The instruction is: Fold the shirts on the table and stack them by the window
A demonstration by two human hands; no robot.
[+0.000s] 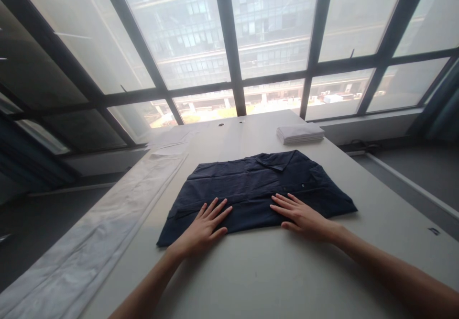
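Observation:
A dark navy shirt (244, 180) lies spread sideways on the white table (251, 271), its collar at the far right and a small button showing near the right side. My left hand (206, 225) rests flat on the shirt's near edge, left of the middle, fingers spread. On the same near edge, further right, my right hand (299, 216) lies palm down with its fingers stretched out. Neither hand grips the cloth. What lies beneath the palms is hidden.
A long white cloth (103, 233) runs along the table's left side. White folded fabric (300, 134) is stacked at the far right. Beyond the table's far end stand tall framed windows (268, 27). A dark curtain (439, 104) hangs at the right.

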